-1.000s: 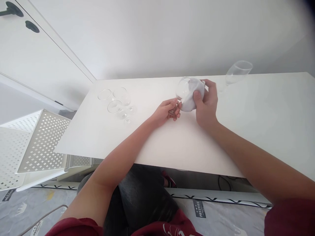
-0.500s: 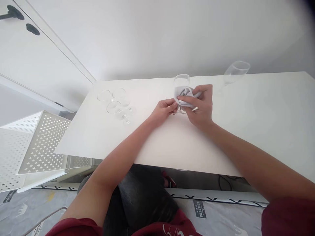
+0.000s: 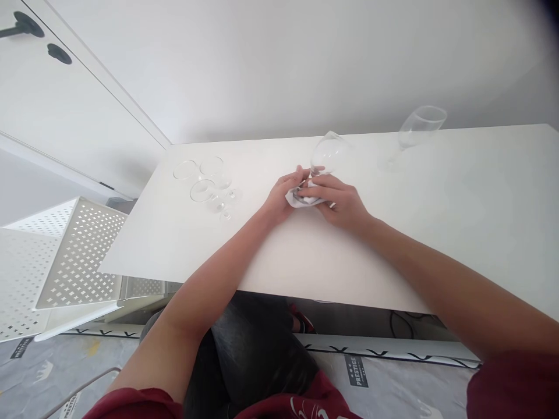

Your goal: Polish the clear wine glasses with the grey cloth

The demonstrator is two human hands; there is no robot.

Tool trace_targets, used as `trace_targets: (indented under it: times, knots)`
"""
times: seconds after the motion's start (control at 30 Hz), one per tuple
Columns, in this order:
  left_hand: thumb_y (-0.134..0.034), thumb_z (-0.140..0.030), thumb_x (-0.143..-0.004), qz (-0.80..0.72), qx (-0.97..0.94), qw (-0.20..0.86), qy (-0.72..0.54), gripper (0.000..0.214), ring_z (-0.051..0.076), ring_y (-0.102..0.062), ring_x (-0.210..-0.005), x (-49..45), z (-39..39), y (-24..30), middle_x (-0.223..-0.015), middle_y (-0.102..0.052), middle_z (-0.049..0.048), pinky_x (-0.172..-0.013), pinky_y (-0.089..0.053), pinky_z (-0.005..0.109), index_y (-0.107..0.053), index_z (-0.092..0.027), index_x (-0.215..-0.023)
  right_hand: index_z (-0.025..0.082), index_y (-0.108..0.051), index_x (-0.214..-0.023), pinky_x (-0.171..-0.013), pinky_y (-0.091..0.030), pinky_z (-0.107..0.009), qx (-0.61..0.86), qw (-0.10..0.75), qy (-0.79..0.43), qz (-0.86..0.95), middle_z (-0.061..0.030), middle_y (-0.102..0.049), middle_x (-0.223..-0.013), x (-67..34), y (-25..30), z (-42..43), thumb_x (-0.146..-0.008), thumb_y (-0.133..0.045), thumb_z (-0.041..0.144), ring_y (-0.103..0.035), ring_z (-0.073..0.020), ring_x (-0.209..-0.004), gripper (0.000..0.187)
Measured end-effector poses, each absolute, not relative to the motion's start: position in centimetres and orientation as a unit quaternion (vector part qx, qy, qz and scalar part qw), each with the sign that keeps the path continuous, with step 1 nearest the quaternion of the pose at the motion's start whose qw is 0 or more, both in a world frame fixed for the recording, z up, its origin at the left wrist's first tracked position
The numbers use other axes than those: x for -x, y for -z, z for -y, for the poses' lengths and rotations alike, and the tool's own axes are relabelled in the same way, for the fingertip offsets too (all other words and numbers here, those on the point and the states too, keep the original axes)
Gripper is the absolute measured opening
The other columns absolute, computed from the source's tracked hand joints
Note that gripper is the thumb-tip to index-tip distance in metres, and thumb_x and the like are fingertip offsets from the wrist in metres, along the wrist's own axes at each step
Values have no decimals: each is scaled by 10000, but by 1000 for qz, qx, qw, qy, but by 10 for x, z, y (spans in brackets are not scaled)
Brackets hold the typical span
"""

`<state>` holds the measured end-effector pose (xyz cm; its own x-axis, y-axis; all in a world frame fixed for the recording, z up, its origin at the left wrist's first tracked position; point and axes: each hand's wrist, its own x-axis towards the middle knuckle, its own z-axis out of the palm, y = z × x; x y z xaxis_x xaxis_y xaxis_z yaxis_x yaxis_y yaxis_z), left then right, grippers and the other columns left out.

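A clear stemmed wine glass [image 3: 328,156] stands tilted near the middle of the white table [image 3: 458,233], its bowl bare. My left hand [image 3: 286,195] is closed around the glass's stem and foot. Close beside it, my right hand [image 3: 336,201] is closed on a small white cloth [image 3: 301,199], pressed against the lower part of the glass. The foot of the glass is hidden by both hands and the cloth.
Three clear glasses [image 3: 205,183] stand grouped at the table's far left. Another stemmed glass [image 3: 417,131] stands at the far right near the wall. A white perforated metal rack [image 3: 65,256] sits to the left of the table.
The cloth has moved down from the bowl to the stem and foot. My right hand followed it down, and the glass bowl now shows bare and leans to the right.
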<state>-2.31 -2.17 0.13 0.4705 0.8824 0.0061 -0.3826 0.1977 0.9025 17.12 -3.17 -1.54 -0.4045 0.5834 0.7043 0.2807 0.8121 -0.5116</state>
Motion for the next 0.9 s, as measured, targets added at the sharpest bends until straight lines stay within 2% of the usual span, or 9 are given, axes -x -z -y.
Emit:
trace_targets:
  times: [0.07, 0.17, 0.27, 0.37, 0.47, 0.57, 0.63, 0.73, 0.9]
  knots:
    - [-783, -631, -928, -260, -473, 721, -434, 468, 227, -746, -1016, 22, 23, -5, -978, -785, 84, -896, -555, 342, -829, -202, -1109, 349, -848, -1074, -880, -649, -422, 287, 506, -136, 802, -59, -799, -1139, -170, 14, 33, -1019, -645, 219, -766, -250, -1061, 247]
    - [-802, -618, -916, -267, -485, 710, -435, 430, 169, -709, -881, 21, 23, -6, -908, -743, 61, -825, -543, 306, -810, -192, -971, 332, -827, -1024, -823, -634, -427, 314, 542, -125, 769, -60, -774, -1051, -172, 9, 35, -1025, -643, 246, -757, -253, -983, 204]
    - [-848, -574, -890, -293, -470, 702, -448, 390, 106, -640, -742, 19, 22, -2, -819, -660, 9, -764, -530, 284, -770, -192, -884, 297, -772, -1029, -871, -601, -435, 376, 603, -114, 694, -74, -720, -1042, -179, 4, 31, -1031, -651, 272, -719, -255, -1001, 125]
    - [-876, -519, -882, -301, -444, 704, -466, 359, 99, -663, -790, 17, 20, 3, -854, -648, 2, -879, -575, 312, -744, -185, -869, 261, -693, -1036, -862, -555, -405, 426, 667, -100, 604, -60, -666, -965, -184, 2, 24, -1028, -691, 314, -645, -218, -904, 53]
    - [-882, -524, -873, -288, -446, 720, -446, 377, 161, -729, -944, 14, 22, 4, -919, -712, 39, -1073, -577, 424, -763, -168, -901, 255, -695, -1045, -810, -551, -383, 398, 607, -141, 673, -54, -686, -985, -180, 3, 24, -1016, -713, 384, -650, -213, -886, 134]
    - [-860, -454, -901, -283, -447, 734, -426, 307, 237, -746, -1111, 13, 26, 3, -1021, -774, 83, -1147, -549, 499, -797, -168, -996, 286, -765, -1031, -791, -582, -385, 359, 538, -163, 745, -56, -737, -1087, -171, 3, 30, -1007, -716, 367, -716, -230, -935, 98]
    - [-803, -368, -937, -288, -435, 737, -429, 213, 247, -743, -1130, 14, 29, 1, -1056, -786, 92, -1137, -549, 495, -804, -171, -1017, 307, -797, -1019, -798, -605, -394, 350, 530, -167, 754, -50, -767, -1103, -168, 1, 34, -997, -721, 338, -740, -235, -941, 85]
    - [-739, -298, -950, -302, -420, 728, -449, 147, 229, -742, -1068, 15, 29, 0, -1029, -783, 86, -1091, -548, 426, -801, -166, -969, 304, -818, -1004, -861, -634, -415, 317, 508, -195, 776, -52, -801, -1126, -169, 1, 34, -992, -713, 318, -766, -245, -999, 107]
    - [-687, -498, -1007, -306, -439, 735, -417, 358, 239, -720, -1024, 15, 25, 1, -1007, -767, 106, -994, -565, 390, -769, -160, -921, 311, -828, -963, -847, -650, -408, 253, 496, -193, 808, -58, -790, -1011, -170, 4, 36, -1005, -662, 289, -779, -251, -1028, 172]
